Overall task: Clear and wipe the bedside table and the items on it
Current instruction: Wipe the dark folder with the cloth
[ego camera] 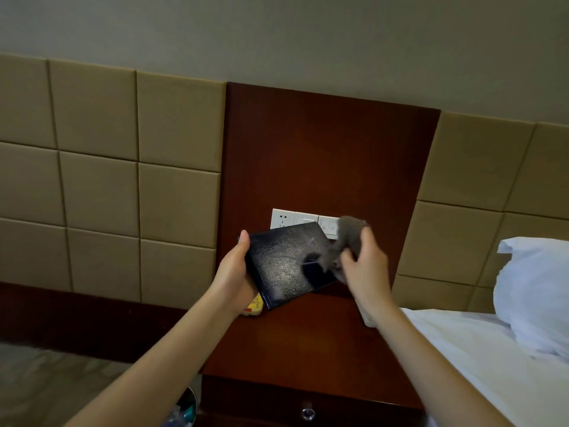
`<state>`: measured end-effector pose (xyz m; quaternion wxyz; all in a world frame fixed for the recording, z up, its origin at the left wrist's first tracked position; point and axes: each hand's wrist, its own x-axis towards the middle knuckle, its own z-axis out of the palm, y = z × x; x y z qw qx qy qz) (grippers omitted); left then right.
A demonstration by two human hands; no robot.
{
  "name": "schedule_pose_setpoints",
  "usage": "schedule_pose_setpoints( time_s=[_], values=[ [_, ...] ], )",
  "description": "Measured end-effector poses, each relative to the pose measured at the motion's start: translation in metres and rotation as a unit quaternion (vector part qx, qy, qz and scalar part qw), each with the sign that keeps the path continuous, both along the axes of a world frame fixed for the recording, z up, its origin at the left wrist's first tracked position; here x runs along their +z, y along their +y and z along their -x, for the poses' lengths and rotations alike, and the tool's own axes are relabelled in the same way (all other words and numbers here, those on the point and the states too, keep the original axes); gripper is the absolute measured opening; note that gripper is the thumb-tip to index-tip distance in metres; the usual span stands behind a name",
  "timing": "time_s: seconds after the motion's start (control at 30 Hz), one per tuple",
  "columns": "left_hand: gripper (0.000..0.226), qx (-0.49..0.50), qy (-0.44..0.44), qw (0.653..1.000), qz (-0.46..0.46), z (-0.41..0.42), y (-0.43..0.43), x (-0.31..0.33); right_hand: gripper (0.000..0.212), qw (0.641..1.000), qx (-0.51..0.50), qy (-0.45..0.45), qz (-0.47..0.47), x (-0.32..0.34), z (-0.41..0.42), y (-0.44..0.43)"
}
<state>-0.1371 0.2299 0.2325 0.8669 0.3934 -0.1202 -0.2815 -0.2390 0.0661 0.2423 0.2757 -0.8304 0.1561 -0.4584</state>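
Wiping the black folder (284, 261) above the bedside table (295, 337)
My left hand (235, 272) grips its edge, tilting it up; my right hand (365, 266) pinches the grey cloth (348, 234) against it

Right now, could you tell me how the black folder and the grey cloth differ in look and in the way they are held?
The black folder is flat, stiff and glossy; the grey cloth is soft, matte and bunched up. The folder is far larger than the cloth. The left hand grips the folder by its edge, tilted above the bedside table; the right hand pinches the cloth against the folder's face. Both are held off the table.
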Motion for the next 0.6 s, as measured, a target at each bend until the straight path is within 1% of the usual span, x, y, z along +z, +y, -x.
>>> schedule_pose_setpoints(
  time_s=[0.03,0.07,0.1,0.17,0.23,0.3,0.37,0.43,0.47,0.5,0.53,0.6],
  values=[
    [0.051,-0.003,0.004,1.0,0.006,-0.001,0.0,-0.002,0.024,0.998,-0.053,0.04,0.006,0.001,-0.002,-0.016],
    [0.05,-0.011,0.006,1.0,0.009,0.0,0.0,-0.003,0.022,0.993,-0.085,0.079,0.012,0.001,-0.004,-0.027],
    [0.049,-0.022,0.004,1.0,0.009,0.003,0.0,-0.003,0.018,0.989,-0.094,0.109,0.025,0.0,-0.007,-0.03],
    [0.05,-0.042,-0.014,0.999,0.009,0.01,-0.004,-0.003,0.01,0.985,-0.067,0.133,0.088,-0.008,-0.014,-0.016],
    [0.052,-0.027,-0.039,0.999,0.003,0.013,-0.011,-0.004,0.014,0.98,-0.024,0.144,0.134,-0.021,-0.016,0.013],
    [0.055,0.006,-0.041,0.999,-0.007,0.01,-0.012,-0.006,0.022,0.978,0.029,0.138,0.152,-0.035,-0.012,0.049],
    [0.065,0.009,-0.02,1.0,-0.006,0.004,-0.009,-0.008,0.031,0.972,0.063,0.097,0.205,-0.047,-0.009,0.082],
    [0.071,-0.005,-0.015,1.0,-0.009,-0.001,-0.005,-0.012,0.031,0.959,0.071,0.052,0.27,-0.052,-0.014,0.094],
    [0.068,-0.001,-0.023,1.0,0.002,0.0,-0.003,-0.011,0.027,0.954,0.065,0.038,0.291,-0.048,-0.021,0.089],
    [0.063,0.005,-0.038,0.999,0.015,0.0,-0.001,-0.011,0.024,0.955,0.052,0.034,0.292,-0.044,-0.03,0.078],
    [0.058,0.01,-0.053,0.998,0.02,0.002,0.001,-0.011,0.021,0.963,0.031,0.034,0.266,-0.038,-0.038,0.064],
    [0.052,0.002,-0.08,0.997,0.009,0.008,0.003,-0.012,0.019,0.989,-0.012,0.04,0.141,-0.019,-0.047,0.033]
  ],
)
